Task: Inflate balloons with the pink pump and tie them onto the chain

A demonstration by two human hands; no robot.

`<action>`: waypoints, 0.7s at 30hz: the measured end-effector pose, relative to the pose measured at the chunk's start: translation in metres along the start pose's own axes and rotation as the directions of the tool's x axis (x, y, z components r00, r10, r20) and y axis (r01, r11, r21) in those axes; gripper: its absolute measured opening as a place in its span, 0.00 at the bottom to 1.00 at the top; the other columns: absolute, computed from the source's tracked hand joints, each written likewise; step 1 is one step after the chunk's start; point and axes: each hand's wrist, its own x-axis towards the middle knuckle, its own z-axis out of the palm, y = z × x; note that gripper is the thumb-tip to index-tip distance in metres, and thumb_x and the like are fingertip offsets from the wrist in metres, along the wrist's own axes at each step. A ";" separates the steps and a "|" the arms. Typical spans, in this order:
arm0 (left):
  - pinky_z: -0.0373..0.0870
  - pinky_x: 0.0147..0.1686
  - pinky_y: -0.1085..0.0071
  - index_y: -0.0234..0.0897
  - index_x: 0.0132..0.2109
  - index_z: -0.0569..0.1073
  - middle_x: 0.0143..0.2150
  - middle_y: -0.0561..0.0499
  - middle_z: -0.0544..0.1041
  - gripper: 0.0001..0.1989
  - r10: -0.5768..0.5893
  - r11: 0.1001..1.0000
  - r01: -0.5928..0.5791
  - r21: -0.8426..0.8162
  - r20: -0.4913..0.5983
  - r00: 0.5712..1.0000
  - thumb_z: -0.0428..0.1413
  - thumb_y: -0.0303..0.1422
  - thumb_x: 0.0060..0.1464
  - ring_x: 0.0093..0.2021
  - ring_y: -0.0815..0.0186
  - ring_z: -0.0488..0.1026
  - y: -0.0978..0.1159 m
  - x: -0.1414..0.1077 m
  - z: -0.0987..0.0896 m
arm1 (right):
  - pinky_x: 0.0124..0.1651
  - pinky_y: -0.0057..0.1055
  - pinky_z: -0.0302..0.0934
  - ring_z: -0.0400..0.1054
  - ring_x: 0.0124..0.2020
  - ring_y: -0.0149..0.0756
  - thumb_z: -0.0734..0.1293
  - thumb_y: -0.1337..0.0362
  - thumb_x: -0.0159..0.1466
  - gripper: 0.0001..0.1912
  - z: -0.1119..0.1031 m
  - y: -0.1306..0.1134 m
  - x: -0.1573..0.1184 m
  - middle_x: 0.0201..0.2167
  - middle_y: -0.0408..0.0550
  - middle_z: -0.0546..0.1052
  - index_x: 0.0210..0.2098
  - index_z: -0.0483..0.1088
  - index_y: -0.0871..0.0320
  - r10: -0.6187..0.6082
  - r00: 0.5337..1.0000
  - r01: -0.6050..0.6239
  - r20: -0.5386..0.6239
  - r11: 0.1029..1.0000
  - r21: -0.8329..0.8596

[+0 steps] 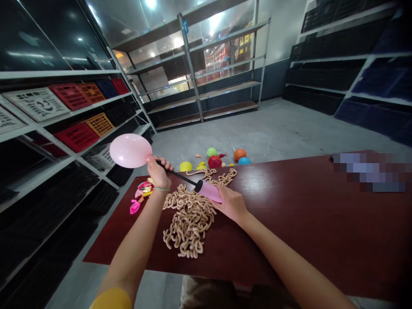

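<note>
Pink in the head view, the balloon [130,151] lies just left of the left grip [159,175], closed on its neck; the pump [208,190] slants thence rightward and nearer, its barrel clasped by the right grip [232,202].

Storeroom or stockroom, indoor. Around you: metal shelving rack [198,96], several tiers, standing against glass panels. To your left, pale shelves [45,124] stocked with slatted plastic crates [75,135] in red, orange, white and blue. To your right, further racking [363,58] filled with dark bins [325,77]. Underfoot, grey floor [280,124], smooth, hard. Before you, one dark reddish-brown table [289,214]. Bright lights [150,3], seen above and in the glass.
</note>
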 end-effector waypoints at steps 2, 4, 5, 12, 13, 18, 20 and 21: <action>0.49 0.15 0.78 0.41 0.33 0.58 0.20 0.61 0.56 0.10 0.040 0.998 -0.041 -0.043 -0.025 0.999 0.52 0.39 0.55 0.15 0.76 0.53 0.005 0.003 0.004 | 0.39 0.29 0.60 0.74 0.40 0.39 0.68 0.57 0.61 0.22 0.003 0.000 0.001 0.42 0.49 0.79 0.52 0.65 0.56 0.007 1.000 -0.007 -0.017 1.000 0.004; 0.48 0.15 0.78 0.41 0.33 0.58 0.20 0.62 0.55 0.11 0.061 0.995 -0.064 -0.082 -0.041 0.997 0.52 0.40 0.56 0.14 0.76 0.53 -0.007 -0.010 0.013 | 0.38 0.30 0.60 0.74 0.39 0.39 0.69 0.57 0.60 0.21 0.005 0.001 0.002 0.40 0.50 0.79 0.51 0.66 0.57 0.026 0.999 -0.026 -0.031 0.999 -0.025; 0.48 0.15 0.78 0.41 0.33 0.58 0.20 0.61 0.55 0.11 0.059 0.994 -0.063 -0.095 -0.036 0.998 0.52 0.40 0.57 0.14 0.76 0.53 -0.018 -0.021 0.018 | 0.38 0.30 0.60 0.74 0.38 0.40 0.69 0.56 0.60 0.21 0.006 0.001 0.002 0.40 0.50 0.79 0.50 0.67 0.58 0.041 0.998 -0.043 -0.037 0.998 -0.044; 0.56 0.17 0.76 0.40 0.33 0.59 0.20 0.59 0.60 0.15 -0.074 0.996 0.077 -0.047 0.056 0.996 0.49 0.46 0.60 0.15 0.74 0.58 -0.077 -0.079 0.022 | 0.37 0.30 0.59 0.74 0.39 0.40 0.69 0.56 0.60 0.24 -0.001 0.007 -0.001 0.42 0.50 0.79 0.53 0.65 0.56 0.046 0.999 -0.047 -0.008 0.995 -0.088; 0.57 0.17 0.76 0.40 0.33 0.58 0.20 0.59 0.60 0.14 -0.078 0.996 0.079 -0.030 0.049 0.996 0.49 0.44 0.61 0.15 0.74 0.58 -0.071 -0.075 0.018 | 0.37 0.30 0.59 0.74 0.39 0.40 0.69 0.56 0.60 0.23 -0.001 0.006 -0.002 0.42 0.49 0.79 0.53 0.65 0.56 0.024 1.000 -0.023 0.009 0.996 -0.086; 0.54 0.16 0.76 0.41 0.34 0.58 0.20 0.60 0.59 0.11 0.041 0.999 -0.042 0.015 0.029 0.999 0.49 0.40 0.61 0.15 0.74 0.56 -0.009 -0.022 0.005 | 0.39 0.29 0.59 0.74 0.41 0.38 0.68 0.56 0.62 0.23 0.000 0.003 -0.003 0.43 0.49 0.78 0.54 0.64 0.56 -0.017 1.000 0.017 0.012 1.000 -0.003; 0.53 0.15 0.77 0.41 0.34 0.59 0.20 0.60 0.58 0.11 0.084 0.996 -0.084 0.005 0.028 0.996 0.49 0.41 0.60 0.15 0.74 0.55 0.009 -0.005 0.006 | 0.39 0.29 0.60 0.74 0.41 0.38 0.68 0.56 0.62 0.23 0.003 0.003 -0.003 0.43 0.49 0.78 0.54 0.64 0.56 -0.011 1.000 0.011 -0.008 1.000 0.019; 0.52 0.15 0.77 0.41 0.34 0.59 0.21 0.60 0.57 0.11 0.099 0.995 -0.099 -0.009 0.018 0.995 0.49 0.41 0.60 0.15 0.75 0.55 0.012 0.000 0.008 | 0.38 0.29 0.60 0.74 0.41 0.38 0.68 0.55 0.62 0.23 0.005 0.004 -0.002 0.43 0.49 0.78 0.53 0.64 0.56 -0.007 1.000 0.007 -0.018 1.000 0.017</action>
